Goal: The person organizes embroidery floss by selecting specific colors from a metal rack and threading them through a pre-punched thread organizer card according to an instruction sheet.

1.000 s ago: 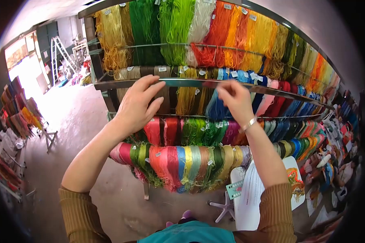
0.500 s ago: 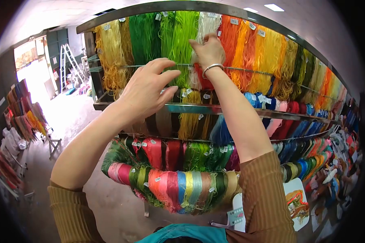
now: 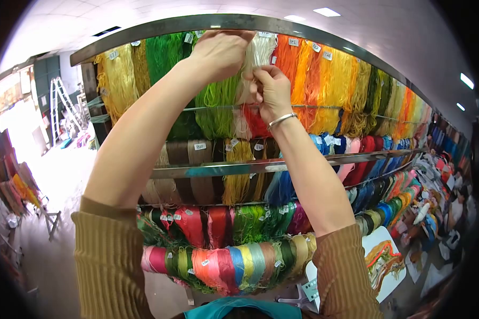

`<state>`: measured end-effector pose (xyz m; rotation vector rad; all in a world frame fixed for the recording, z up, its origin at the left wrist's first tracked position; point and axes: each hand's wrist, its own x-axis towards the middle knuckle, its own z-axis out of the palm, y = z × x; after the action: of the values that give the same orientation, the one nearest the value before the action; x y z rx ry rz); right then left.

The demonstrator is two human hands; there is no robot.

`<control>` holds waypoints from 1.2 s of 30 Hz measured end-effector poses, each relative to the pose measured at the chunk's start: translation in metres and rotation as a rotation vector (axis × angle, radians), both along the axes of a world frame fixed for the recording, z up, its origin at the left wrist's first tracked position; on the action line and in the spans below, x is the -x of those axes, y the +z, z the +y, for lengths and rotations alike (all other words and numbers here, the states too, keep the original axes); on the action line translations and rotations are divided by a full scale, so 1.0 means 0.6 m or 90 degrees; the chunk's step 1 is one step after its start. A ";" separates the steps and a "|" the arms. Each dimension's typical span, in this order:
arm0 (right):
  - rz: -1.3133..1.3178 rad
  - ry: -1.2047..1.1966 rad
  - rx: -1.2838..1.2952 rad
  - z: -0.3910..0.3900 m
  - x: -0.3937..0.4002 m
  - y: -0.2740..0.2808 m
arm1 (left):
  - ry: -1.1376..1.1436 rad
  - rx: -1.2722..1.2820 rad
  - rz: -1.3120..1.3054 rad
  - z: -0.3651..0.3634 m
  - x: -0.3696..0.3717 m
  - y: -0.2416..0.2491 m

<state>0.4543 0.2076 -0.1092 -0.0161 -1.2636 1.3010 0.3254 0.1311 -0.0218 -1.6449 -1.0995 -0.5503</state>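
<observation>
A skein of white thread [image 3: 263, 50] hangs from the top bar of the rack, between bright green skeins [image 3: 218, 98] and orange-red skeins [image 3: 287, 56]. My right hand [image 3: 275, 91], with a silver bangle at the wrist, is closed in a pinch on the white strands at about mid-length. Just left of the white skein, my left hand [image 3: 221, 55] is raised close under the top bar, in front of the green thread. Its fingers are curled and held together; their tips are hidden, so what they grip does not show.
Below the top metal bar [image 3: 213, 24], a second bar [image 3: 207, 171] and lower rows carry many coloured skeins with paper tags. A white stool [image 3: 370, 242] with loose threads stands at lower right. A ladder [image 3: 64, 109] stands at the far left by a bright doorway.
My left hand has risen up and right to the top bar beside the white skein. My right hand has moved slightly down and now pinches the white strands. The view has tilted up.
</observation>
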 end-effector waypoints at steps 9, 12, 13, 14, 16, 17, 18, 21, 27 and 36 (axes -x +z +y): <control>-0.063 -0.116 -0.010 -0.035 0.000 -0.021 | 0.031 0.003 -0.050 0.080 0.026 0.025; -0.072 -0.199 -0.067 -0.036 0.010 -0.034 | 0.032 0.040 -0.082 0.082 0.031 0.025; -0.099 -0.262 -0.117 -0.032 0.010 -0.040 | 0.028 0.044 -0.087 0.075 0.028 0.025; -0.100 -0.272 -0.115 -0.024 0.010 -0.042 | 0.018 0.045 -0.086 0.076 0.027 0.023; -0.063 -0.490 -0.300 -0.019 0.010 -0.034 | 0.003 -0.046 -0.043 0.081 0.033 0.017; -0.043 -0.493 -0.314 -0.018 0.008 -0.031 | -0.003 -0.043 -0.044 0.084 0.036 0.017; -0.023 -0.496 -0.328 -0.022 0.006 -0.026 | -0.019 -0.042 -0.029 0.086 0.039 0.020; -0.023 -0.103 -0.054 -0.082 0.000 -0.018 | -0.020 -0.026 -0.021 0.081 0.040 0.023; -0.101 -0.183 0.039 -0.146 0.007 -0.101 | -0.091 -0.205 0.036 0.107 0.049 0.015; -0.234 -0.267 0.206 -0.349 -0.084 -0.418 | -0.040 0.110 -0.084 0.045 0.035 0.025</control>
<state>0.5050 -0.0019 -0.3602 -0.7408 -1.2526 1.1463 0.3046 0.1582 -0.0065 -1.8183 -1.2244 -0.6265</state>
